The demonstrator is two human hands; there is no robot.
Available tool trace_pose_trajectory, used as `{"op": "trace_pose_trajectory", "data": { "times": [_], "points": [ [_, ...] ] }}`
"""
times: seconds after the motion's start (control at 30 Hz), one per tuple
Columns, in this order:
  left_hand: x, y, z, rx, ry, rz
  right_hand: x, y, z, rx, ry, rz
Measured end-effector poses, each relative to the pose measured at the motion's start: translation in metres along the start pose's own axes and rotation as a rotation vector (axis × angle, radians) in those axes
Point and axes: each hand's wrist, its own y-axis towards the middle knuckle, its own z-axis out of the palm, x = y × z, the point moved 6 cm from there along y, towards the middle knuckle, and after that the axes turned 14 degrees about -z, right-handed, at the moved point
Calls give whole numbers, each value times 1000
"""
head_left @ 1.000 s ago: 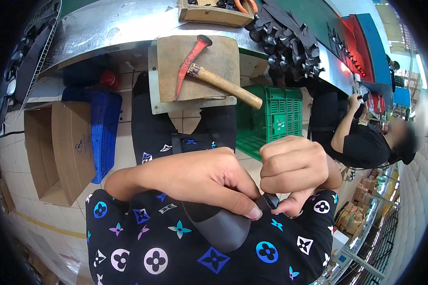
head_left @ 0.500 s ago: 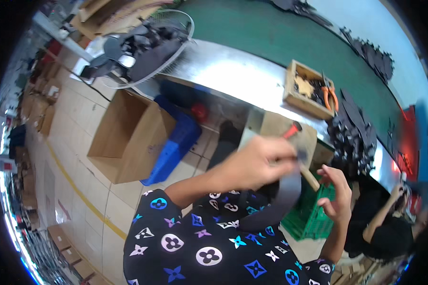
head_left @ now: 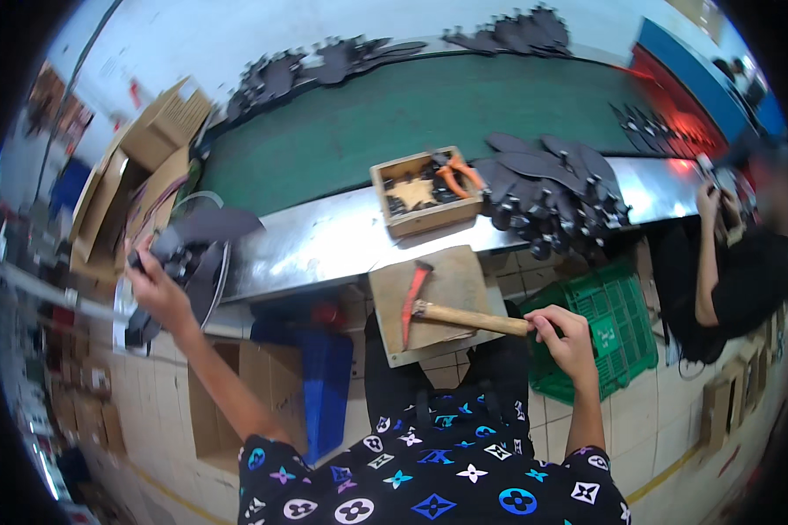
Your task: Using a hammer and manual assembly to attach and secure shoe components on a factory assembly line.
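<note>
At the far left, my left hand [head_left: 159, 284] is closed on the black-fitting end of a dark leaf-shaped piece [head_left: 214, 225]. It is over a wire basket [head_left: 225, 271] of similar dark pieces; the fingers partly cover the fitting. My right hand [head_left: 567, 339] pinches the handle end of a hammer [head_left: 473, 320] with thumb and fingers. The hammer, with a red head and wooden handle, lies across a brown-topped board [head_left: 453, 273] in front of me.
Beyond the board stands a wooden box [head_left: 429, 216] with small black parts and orange-handled pliers [head_left: 457, 175]. Dark pieces [head_left: 556, 188] pile beside it along the green conveyor belt [head_left: 341, 131]. A green crate [head_left: 617, 324], cardboard box [head_left: 267, 385] and blue bin [head_left: 328, 385] flank me; a co-worker [head_left: 727, 271] sits right.
My left hand has moved from above the board out to the basket at the left with the dark piece. My right hand, earlier open near the hammer, now grips its handle end. The view has turned.
</note>
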Motion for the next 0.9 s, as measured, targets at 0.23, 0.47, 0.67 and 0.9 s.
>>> {"op": "trace_pose_trajectory", "data": {
  "times": [0.23, 0.47, 0.67, 0.9],
  "points": [
    [-78, -66, 29, 568, -811, -4, -18, -31, -10, -197, 161, 95],
    [-175, -178, 39, 1245, -1011, -228, -31, -53, -3, -259, 213, 174],
    [-219, -215, 28, 1772, -1171, -118, -33, -67, -7, -293, 205, 188],
    [-241, -230, 2, 1968, -1241, 143, -42, -75, -7, -261, 232, 233]
  ]
}}
